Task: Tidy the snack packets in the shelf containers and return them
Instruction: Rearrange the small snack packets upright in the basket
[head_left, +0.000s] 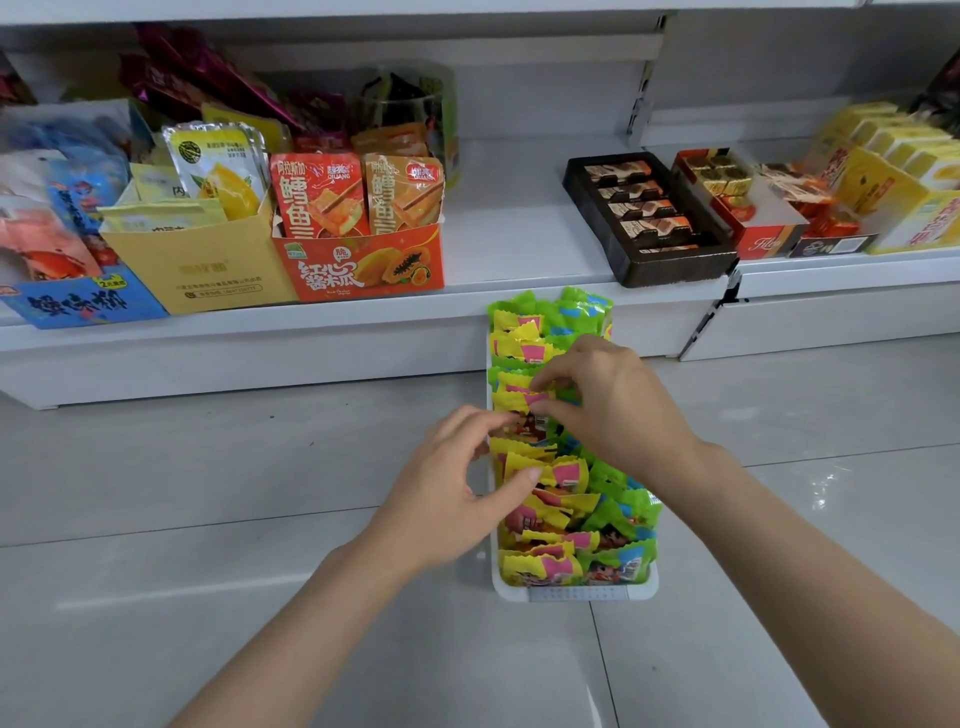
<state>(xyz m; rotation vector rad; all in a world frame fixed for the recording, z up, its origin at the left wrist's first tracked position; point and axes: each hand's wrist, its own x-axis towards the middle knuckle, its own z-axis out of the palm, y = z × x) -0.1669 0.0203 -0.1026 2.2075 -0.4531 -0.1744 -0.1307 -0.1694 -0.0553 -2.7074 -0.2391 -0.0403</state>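
Note:
A long white container lies on the tiled floor in front of the low shelf. It is packed with small snack packets, yellow ones on its left side and green ones on its right. My left hand is at the container's left edge, fingers curled onto the yellow packets, thumb pressing one. My right hand reaches over the middle of the container and pinches a packet between thumb and fingertips. The packets under both hands are partly hidden.
The white shelf has a bare gap straight behind the container. Left of the gap stand an orange papaya box and a yellow carton. Right of it sit a dark chocolate tray and yellow boxes.

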